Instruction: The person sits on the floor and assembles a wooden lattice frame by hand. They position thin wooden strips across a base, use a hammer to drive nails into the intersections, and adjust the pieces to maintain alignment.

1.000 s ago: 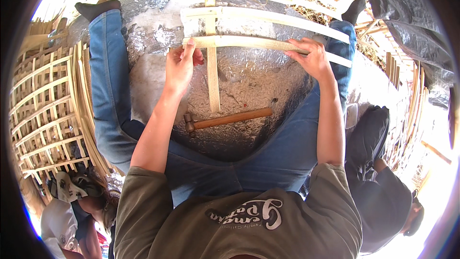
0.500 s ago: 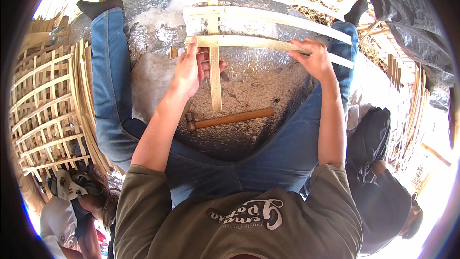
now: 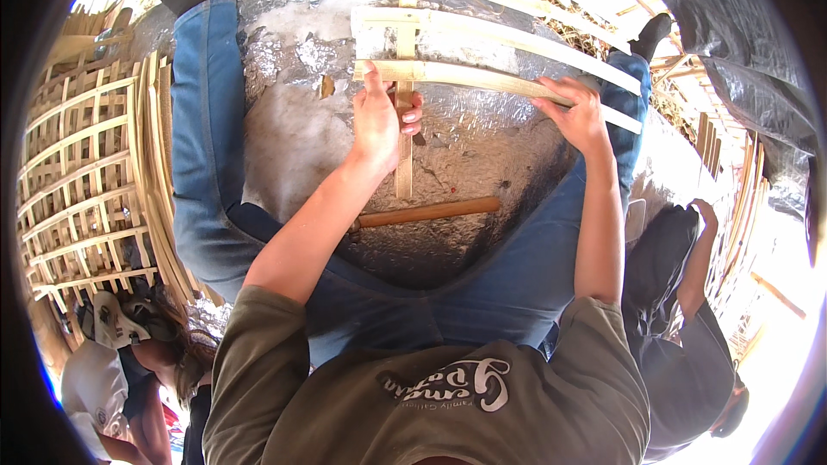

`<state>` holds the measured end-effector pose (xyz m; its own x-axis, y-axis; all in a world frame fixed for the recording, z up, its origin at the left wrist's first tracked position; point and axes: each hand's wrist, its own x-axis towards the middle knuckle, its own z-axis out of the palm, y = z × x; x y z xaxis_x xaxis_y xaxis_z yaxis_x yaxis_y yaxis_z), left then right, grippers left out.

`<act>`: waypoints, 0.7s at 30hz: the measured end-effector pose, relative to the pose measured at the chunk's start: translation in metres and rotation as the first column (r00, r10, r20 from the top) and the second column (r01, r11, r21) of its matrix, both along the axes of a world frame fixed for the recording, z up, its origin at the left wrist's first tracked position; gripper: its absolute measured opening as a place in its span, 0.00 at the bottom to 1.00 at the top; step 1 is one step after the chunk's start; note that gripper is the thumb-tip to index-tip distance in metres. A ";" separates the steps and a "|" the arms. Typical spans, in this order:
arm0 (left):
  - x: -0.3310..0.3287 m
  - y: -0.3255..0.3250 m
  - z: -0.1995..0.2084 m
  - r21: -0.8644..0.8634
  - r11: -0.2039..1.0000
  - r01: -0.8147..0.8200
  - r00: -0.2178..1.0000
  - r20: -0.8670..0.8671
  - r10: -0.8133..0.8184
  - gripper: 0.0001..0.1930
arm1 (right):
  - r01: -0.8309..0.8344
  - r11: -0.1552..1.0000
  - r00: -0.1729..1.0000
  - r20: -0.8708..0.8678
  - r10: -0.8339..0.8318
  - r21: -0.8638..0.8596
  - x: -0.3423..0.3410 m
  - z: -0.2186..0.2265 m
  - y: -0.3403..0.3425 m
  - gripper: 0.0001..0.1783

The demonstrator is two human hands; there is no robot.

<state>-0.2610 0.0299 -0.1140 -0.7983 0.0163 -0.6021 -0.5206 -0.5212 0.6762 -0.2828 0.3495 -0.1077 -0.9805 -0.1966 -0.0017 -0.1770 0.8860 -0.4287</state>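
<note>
A crosswise bamboo strip [image 3: 478, 77] lies over an upright bamboo strip [image 3: 404, 174], forming a crossing in front of me. My left hand [image 3: 377, 127] is by this crossing. Its thumb points up against the crosswise strip near the left end, and its fingers curl behind the upright one. Toward the other end, my right hand [image 3: 575, 116] pinches the crosswise strip between thumb and fingers. Farther off, more pale strips [image 3: 517, 32] cross the same upright. Below lies a hammer [image 3: 431, 212] with a wooden handle; my left forearm hides most of its head.
My legs in jeans [image 3: 207, 120] spread around a worn, silvery ground surface [image 3: 293, 155]. Woven bamboo lattice panels [image 3: 82, 181] stand at the left. One person [image 3: 112, 387] sits at lower left, another [image 3: 680, 370] at lower right. Dark plastic sheeting [image 3: 741, 43] hangs at upper right.
My left hand has shifted right along the crosswise strip, closer to the crossing, and its forearm now covers the hammer's head. My right hand keeps its pinch. The whole view has moved slightly.
</note>
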 end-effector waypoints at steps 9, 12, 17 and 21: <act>0.001 0.003 -0.001 -0.030 0.998 -0.051 0.998 -0.042 0.050 0.33 | 0.035 0.999 0.997 0.064 -0.035 -0.007 0.000 0.010 -0.007 0.24; -0.003 0.001 -0.006 -0.017 0.999 -0.036 0.999 -0.039 0.035 0.34 | 0.001 1.000 1.000 -0.026 -0.001 0.023 0.000 -0.004 0.002 0.24; -0.009 -0.005 -0.006 0.020 0.999 0.045 0.997 -0.063 -0.044 0.38 | 0.014 0.999 0.999 0.044 -0.012 -0.039 0.000 0.009 -0.008 0.24; -0.013 -0.008 -0.004 0.048 0.996 0.073 0.997 0.010 -0.073 0.39 | 0.002 0.999 1.000 0.032 0.000 -0.042 0.000 0.007 -0.005 0.24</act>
<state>-0.2742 0.0222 -0.1181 -0.7870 0.1031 -0.6083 -0.5660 -0.5133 0.6452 -0.2827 0.3442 -0.1009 -0.9802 -0.1964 -0.0243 -0.1620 0.8671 -0.4710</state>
